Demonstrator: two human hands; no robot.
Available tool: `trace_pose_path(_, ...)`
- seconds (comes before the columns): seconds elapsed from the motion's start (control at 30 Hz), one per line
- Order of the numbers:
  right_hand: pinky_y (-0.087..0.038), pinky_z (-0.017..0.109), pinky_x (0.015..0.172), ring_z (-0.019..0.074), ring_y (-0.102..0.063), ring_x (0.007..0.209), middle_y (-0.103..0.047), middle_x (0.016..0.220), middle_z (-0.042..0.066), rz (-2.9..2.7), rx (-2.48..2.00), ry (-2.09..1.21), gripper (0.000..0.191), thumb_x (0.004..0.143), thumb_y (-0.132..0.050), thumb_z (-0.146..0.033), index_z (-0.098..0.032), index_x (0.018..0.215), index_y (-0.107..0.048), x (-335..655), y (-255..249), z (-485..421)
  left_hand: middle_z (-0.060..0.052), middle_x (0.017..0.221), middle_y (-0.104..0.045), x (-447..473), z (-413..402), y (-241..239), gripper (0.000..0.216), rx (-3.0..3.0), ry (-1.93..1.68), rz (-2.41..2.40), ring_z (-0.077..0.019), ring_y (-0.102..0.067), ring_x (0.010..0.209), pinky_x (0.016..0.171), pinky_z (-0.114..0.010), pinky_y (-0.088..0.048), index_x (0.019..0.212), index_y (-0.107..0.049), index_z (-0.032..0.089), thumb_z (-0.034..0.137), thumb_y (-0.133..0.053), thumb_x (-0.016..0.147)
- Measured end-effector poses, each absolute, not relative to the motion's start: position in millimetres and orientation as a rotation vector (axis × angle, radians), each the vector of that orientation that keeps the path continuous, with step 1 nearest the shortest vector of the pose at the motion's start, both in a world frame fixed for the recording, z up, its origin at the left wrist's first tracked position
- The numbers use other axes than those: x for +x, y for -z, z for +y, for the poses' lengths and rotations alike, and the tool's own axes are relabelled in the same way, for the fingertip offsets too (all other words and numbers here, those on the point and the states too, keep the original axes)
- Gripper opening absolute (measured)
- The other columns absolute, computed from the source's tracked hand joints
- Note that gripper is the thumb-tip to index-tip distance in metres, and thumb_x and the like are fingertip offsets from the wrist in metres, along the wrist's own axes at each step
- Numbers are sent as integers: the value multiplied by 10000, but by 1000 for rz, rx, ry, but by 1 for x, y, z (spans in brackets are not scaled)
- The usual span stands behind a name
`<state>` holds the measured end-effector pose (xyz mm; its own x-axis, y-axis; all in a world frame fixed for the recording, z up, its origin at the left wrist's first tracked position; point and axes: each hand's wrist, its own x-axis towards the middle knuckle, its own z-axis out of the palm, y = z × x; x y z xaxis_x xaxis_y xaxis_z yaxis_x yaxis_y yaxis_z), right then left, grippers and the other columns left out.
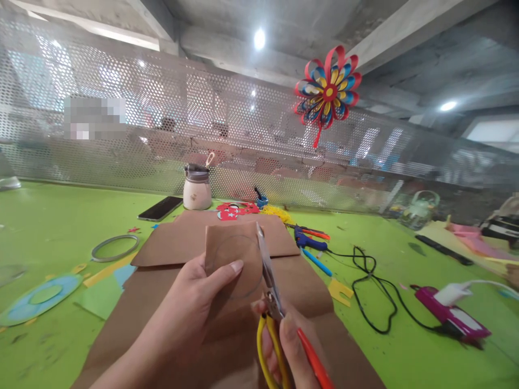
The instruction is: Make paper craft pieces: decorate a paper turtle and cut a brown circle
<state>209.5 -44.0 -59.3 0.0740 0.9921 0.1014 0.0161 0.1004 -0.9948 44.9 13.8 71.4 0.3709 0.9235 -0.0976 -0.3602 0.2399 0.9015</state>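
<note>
My left hand (pixel 198 289) pinches a small piece of brown kraft paper (pixel 233 246), thumb on its front face. A pencilled circle is drawn on that piece. In my right hand (pixel 294 346) is a pair of scissors (pixel 270 270) with one yellow and one red handle. Their blades point away from me along the right edge of the piece, close to the circle's line. Whether the blades have paper between them I cannot tell. Beneath both hands lies a large folded sheet of brown paper (pixel 170 329).
A phone (pixel 161 208) and a pale bottle (pixel 197 189) stand behind the paper. On the right are a blue glue gun (pixel 310 239) with a looping black cord and a magenta power strip (pixel 452 316). At left lie a metal ring (pixel 97 256) and a blue paper ring (pixel 22 307).
</note>
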Motion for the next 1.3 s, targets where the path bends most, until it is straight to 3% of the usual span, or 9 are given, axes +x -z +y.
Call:
trace_pose_path(0.27, -366, 228, 494, 107, -458, 526, -517, 651, -10, -1135, -1144, -1155, 743, 776, -464, -875, -206, 1046, -642, 193, 11, -51, -105, 863, -800, 46, 16, -69, 406, 955, -1000, 690, -278, -753, 719, 680, -333, -595, 1114, -728, 126, 273, -804, 743)
trace_pose_path(0.47, -359, 233, 504, 120, -455, 544, -495, 633, -12, -1099, -1192, -1163, 704, 796, -464, -859, -203, 986, -633, 192, 5, -54, -92, 871, -801, 45, 16, -69, 395, 973, -992, 684, -265, -748, 717, 671, -313, -578, 1112, -736, 139, 264, -795, 742)
trace_pose_path(0.73, -294, 213, 442, 110, -381, 523, -465, 649, -17, -1129, -1155, -1166, 691, 820, -436, -846, -222, 1033, -642, 193, 5, -56, -95, 884, -803, 45, 13, -74, 382, 979, -1014, 733, -261, -751, 758, 737, -313, -576, 1090, -743, 139, 262, -801, 732)
trace_pose_path(1.07, -303, 201, 477, 90, -412, 523, -483, 650, -21, -1119, -1178, -1224, 702, 809, -481, -836, -210, 1081, -650, 198, 9, -55, -93, 781, -789, 40, 15, -76, 184, 952, -922, 766, -252, -745, 700, 674, -301, -567, 869, -722, 159, 269, -788, 737)
trace_pose_path(1.3, -276, 203, 452, 80, -362, 492, -470, 641, -27, -1169, -1147, -1188, 660, 858, -441, -802, -208, 1058, -650, 198, 9, -56, -94, 762, -783, 35, 17, -80, 208, 988, -901, 833, -240, -726, 702, 652, -286, -551, 839, -747, 156, 294, -815, 698)
